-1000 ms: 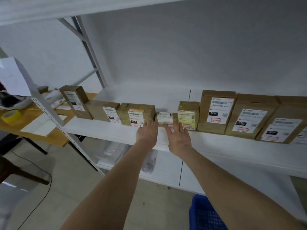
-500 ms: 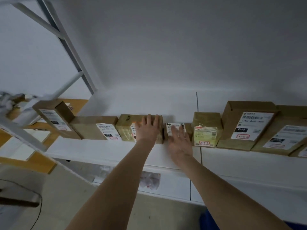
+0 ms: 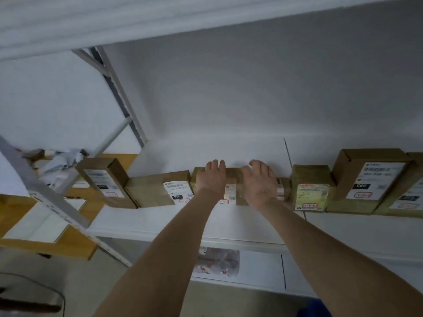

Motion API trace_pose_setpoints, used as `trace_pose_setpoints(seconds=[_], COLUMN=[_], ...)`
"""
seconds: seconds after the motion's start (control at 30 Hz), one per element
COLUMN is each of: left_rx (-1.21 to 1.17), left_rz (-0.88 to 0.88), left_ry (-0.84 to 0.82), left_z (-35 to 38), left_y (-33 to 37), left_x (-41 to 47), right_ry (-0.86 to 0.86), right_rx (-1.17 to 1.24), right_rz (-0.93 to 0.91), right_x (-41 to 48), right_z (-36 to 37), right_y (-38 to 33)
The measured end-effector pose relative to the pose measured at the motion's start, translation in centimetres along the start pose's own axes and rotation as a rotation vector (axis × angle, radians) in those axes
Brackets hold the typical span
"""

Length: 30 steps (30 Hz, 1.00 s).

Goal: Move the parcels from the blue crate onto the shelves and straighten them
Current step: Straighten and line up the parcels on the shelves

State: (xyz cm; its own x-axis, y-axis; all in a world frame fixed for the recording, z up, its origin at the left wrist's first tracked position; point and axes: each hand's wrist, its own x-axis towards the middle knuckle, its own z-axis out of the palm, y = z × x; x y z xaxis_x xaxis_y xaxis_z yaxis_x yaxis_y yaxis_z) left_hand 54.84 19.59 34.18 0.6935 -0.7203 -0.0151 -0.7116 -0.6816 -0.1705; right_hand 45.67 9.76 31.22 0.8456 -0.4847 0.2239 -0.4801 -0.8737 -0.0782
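The taped parcel [image 3: 231, 177] stands in the row on the shelf [image 3: 160, 221], about mid-length and set back from the front edge. Both hands are laid on it, side by side and apart. The left hand [image 3: 211, 180] lies flat over its left part, fingers [image 3: 215, 164] straight and together, tips reaching past the top edge. The right hand [image 3: 258, 183] covers its right part, fingers loosely spread, and hides the seam with the small parcel [image 3: 283, 189] just beside it; whether it also touches that one I cannot tell. Neither hand grips anything.

Toward the shelf's right end come a yellow-green parcel [image 3: 311, 191], a tall box [image 3: 368, 177] with a white label, and another box [image 3: 409, 193] cut off by the frame. On the left a flat box [image 3: 155, 191] touches the taped parcel, and a narrow box [image 3: 105, 179] leans tilted at the left end, near the post [image 3: 57, 202].

A plastic bag [image 3: 217, 263] lies on the lower shelf [image 3: 261, 268]. A corner of the blue crate [image 3: 319, 310] shows on the floor below the right arm. Beyond the shelf's left end stands a wooden desk [image 3: 75, 244] with white sheets [image 3: 43, 223].
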Motion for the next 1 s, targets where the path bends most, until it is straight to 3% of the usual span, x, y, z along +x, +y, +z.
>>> trace_pose_setpoints(seconds=[0.3, 0.47, 0.6, 1.0], left_rx=[0.168, 0.270, 0.346, 0.295], left_rz=[-0.211, -0.272, -0.252, -0.136], left_ry=[-0.016, -0.084, -0.167, -0.096], left_z=[-2.6, -2.7, -1.5, -1.2], left_y=[-17.9, -25.5, -28.4, -30.2], left_x=[-2.8, -2.8, -1.9, 2.2], right_ry=[-0.196, -0.277, -0.322, -0.282], right_rx=[0.072, 0.063, 0.024, 0.004], right_rz=[-0.199, -0.179, -0.145, 0.011], right_x=[3.9, 5.7, 6.7, 9.8], right_z=[0.3, 1.4, 3.1, 4.3], right_y=[-17.3, -23.4, -25.5, -26.1])
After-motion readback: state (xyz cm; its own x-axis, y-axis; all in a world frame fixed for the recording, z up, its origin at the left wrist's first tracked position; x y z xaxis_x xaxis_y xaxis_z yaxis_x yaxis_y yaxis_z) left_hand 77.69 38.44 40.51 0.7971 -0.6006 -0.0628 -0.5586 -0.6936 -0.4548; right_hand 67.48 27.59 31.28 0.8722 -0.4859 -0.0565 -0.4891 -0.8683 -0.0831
